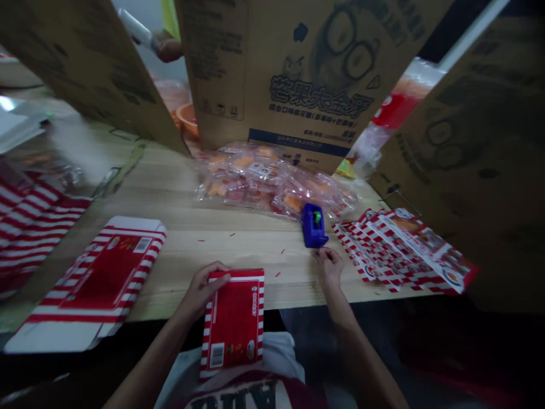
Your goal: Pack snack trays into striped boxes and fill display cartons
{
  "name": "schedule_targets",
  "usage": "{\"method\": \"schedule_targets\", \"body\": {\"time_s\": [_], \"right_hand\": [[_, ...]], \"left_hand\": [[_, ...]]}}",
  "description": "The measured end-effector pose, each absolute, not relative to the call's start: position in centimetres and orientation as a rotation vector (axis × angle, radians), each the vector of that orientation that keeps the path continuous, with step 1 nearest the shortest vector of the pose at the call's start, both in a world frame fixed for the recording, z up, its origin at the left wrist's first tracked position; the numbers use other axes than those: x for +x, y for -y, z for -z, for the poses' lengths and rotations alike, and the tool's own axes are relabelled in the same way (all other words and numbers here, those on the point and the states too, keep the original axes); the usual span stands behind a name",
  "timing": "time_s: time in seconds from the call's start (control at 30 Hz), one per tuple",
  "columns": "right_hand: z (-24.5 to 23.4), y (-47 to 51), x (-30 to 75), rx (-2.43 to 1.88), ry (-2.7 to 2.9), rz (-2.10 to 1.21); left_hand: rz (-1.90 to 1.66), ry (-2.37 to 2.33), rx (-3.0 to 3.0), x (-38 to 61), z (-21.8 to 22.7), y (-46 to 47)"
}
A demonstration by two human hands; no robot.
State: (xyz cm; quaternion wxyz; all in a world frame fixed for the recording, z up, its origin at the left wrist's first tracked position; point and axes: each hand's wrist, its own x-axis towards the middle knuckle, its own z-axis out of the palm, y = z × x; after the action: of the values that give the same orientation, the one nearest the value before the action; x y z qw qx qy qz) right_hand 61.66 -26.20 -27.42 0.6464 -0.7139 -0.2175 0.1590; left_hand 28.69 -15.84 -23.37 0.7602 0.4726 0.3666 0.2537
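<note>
Well, our left hand (200,289): closed on a flat red-and-white striped cardboard carton (233,321), lower centre.
Edge: carton overhangs our pale wooden table (213,227).
Our right hand (327,270): fingers pinched, just below a squat blue plastic tool (314,226).

The pale wooden worktop (191,221) runs across the view, with a heap of clear plastic bags (264,182) holding orange and red packets in its middle, pushed up against a brown cardboard box (293,74) at the far edge. Just in front of the heap's right end stands a blue tape dispenser (314,226), beside an overlapping spread of flat red-and-white cartons (395,244). Another flat striped carton (97,284) lies near the front left edge, and tiny red scraps (281,251) are scattered over the bare wood.
</note>
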Motion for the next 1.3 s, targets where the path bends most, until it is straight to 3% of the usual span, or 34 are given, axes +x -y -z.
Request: {"method": "schedule_targets", "body": {"time_s": [0.1,0.23,0.33,0.4,0.57,0.73,0.9,0.97,1.13,1.3], "right_hand": [[24.5,25.0,59.8,-1.595,0.698,-0.640],[18.8,20.1,56.1,-1.360,1.645,-1.237],[16.2,16.0,53.1,-1.097,2.212,-1.471],[15.9,14.3,51.4,-1.017,2.472,-1.497],[16.2,13.1,49.3,-1.192,2.852,-1.177],[16.1,12.1,50.1,-1.428,2.654,-1.405],[19.9,12.9,50.8,-1.085,1.888,-2.369],[21.8,14.3,50.5,-0.988,1.461,-2.558],[22.8,16.2,50.6,-0.993,1.022,-2.410],[19.3,16.5,54.1,-1.040,0.988,-1.933]], "left_hand": [[-0.553,-0.764,1.016,28.9,23.5,15.9],[-0.537,-0.732,1.032,29.5,23.5,16.1],[-0.544,-0.703,1.080,29.8,23.4,16.2],[-0.567,-0.677,1.106,29.9,23.2,16.2],[-0.582,-0.693,1.074,30.0,23.0,16.3],[-0.584,-0.682,1.140,29.7,22.2,16.7],[-0.585,-0.653,1.215,29.0,21.4,17.3],[-0.586,-0.662,1.216,28.8,21.4,17.5],[-0.591,-0.716,1.277,28.0,19.6,17.3],[-1.009,-0.993,1.696,26.8,12.2,17.3]]}}
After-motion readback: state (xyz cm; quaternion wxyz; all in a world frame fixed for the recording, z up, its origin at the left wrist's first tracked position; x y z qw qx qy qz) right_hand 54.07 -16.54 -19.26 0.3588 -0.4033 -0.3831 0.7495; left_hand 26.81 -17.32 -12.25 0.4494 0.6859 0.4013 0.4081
